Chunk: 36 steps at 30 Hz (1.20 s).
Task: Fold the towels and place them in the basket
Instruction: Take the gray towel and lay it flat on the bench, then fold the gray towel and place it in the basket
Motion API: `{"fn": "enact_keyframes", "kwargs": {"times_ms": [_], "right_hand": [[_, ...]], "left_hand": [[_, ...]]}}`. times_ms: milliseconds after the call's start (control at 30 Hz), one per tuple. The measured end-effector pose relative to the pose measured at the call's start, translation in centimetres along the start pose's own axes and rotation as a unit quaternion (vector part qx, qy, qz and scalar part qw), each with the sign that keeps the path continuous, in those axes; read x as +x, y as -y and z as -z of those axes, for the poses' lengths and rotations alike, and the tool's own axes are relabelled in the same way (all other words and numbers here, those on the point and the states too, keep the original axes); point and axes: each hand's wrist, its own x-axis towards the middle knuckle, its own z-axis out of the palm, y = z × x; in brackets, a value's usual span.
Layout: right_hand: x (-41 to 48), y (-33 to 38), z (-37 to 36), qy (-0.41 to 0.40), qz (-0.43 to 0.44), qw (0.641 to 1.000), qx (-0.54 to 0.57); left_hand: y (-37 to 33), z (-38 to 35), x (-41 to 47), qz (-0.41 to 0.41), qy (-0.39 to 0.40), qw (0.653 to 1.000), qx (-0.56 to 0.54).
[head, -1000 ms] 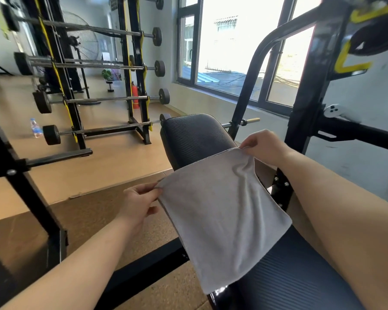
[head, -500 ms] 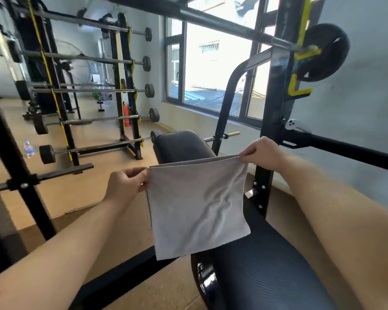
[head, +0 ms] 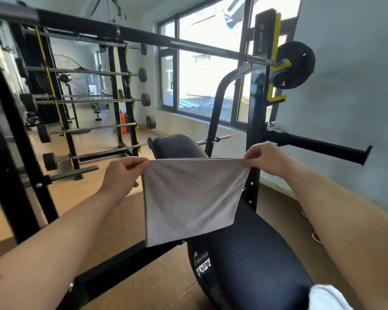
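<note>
A grey towel (head: pixel 189 198) hangs in the air above the black padded bench (head: pixel 251 265), stretched flat between both hands. My left hand (head: pixel 121 175) pinches its upper left corner. My right hand (head: pixel 264 158) pinches its upper right corner. The towel's lower edge dangles free, just over the bench's left side. No basket is in view.
A barbell (head: pixel 188 44) with a black plate (head: pixel 293 64) rests on the yellow hooks of the rack above the bench. A black bar (head: pixel 318 146) juts out at the right. Racks of barbells (head: pixel 103 128) stand at the left. Something white (head: pixel 325 297) lies at the bench's near end.
Both hands have lifted the towel off the bench and pulled it taut at its top corners. The view has tilted upward, showing more of the rack.
</note>
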Motion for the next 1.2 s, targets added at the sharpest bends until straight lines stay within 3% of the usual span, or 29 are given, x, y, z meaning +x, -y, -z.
{"fn": "enact_keyframes", "kwargs": {"times_ms": [267,533,800,933,1067,1200], "right_hand": [[-6.3,0.4,0.4,0.025,-0.010,1.000,-0.006],[-12.6,0.5,0.6,0.044,-0.010,0.999,0.004],[-18.9,-0.3,-1.9,0.075,-0.025,0.993,0.085],[-21.2,-2.0,-4.5,0.098,-0.095,0.983,0.126],[-22.4,-4.0,-8.0,0.120,-0.190,0.942,0.247],[-22.6,-5.5,-11.9,0.121,-0.241,0.923,0.275]], "left_hand": [[-0.9,1.6,-5.6,-0.031,0.005,0.998,0.051],[-1.7,3.0,-10.9,0.022,0.035,0.999,0.025],[1.2,3.1,-15.7,0.101,0.058,0.993,-0.011],[4.2,2.3,-17.6,0.150,0.067,0.986,-0.025],[7.4,0.9,-18.6,0.188,0.104,0.977,0.000],[10.1,-0.7,-18.6,0.178,0.085,0.976,0.094]]}}
